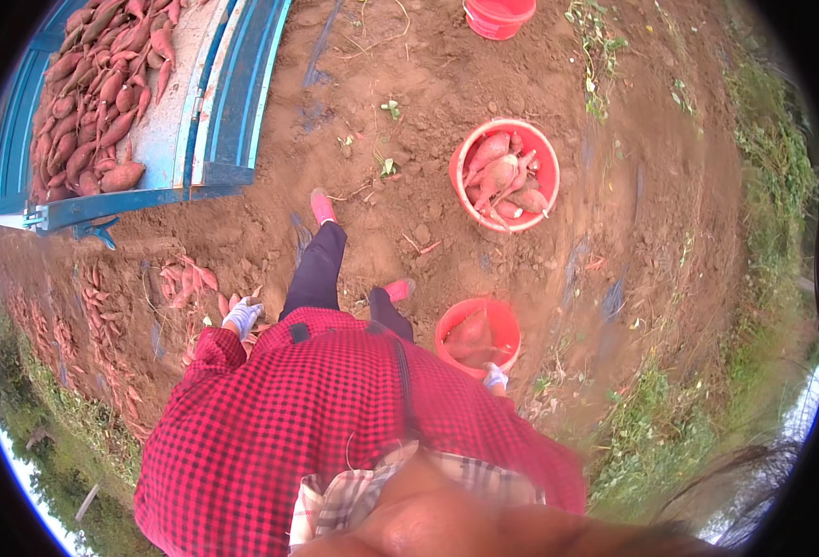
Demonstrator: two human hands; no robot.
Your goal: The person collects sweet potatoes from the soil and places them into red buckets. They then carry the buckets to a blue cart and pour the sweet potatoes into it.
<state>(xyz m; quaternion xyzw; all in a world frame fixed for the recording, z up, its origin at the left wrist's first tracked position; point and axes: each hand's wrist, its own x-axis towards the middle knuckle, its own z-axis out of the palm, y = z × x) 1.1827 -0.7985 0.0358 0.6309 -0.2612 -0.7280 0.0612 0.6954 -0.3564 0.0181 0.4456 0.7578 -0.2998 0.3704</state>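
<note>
At my right side, my right hand [495,377] in a pale glove grips the near rim of a red bucket [512,350]. A few large sweet potatoes [472,336] lie low in that bucket. My left hand [243,316], gloved in white and lavender, hangs by my left leg with its fingers curled. A small brownish tip shows at those fingers, too small to name. Beyond this hand, a loose pile of sweet potatoes [187,282] lies on the soil.
Ahead to the right stands a fuller red bucket of sweet potatoes [459,176], with another red bucket [500,26] farther off. A blue truck bed [163,193] heaped with sweet potatoes is at the far left. Rows of dug roots [103,311] stretch left; weeds [656,432] grow at right.
</note>
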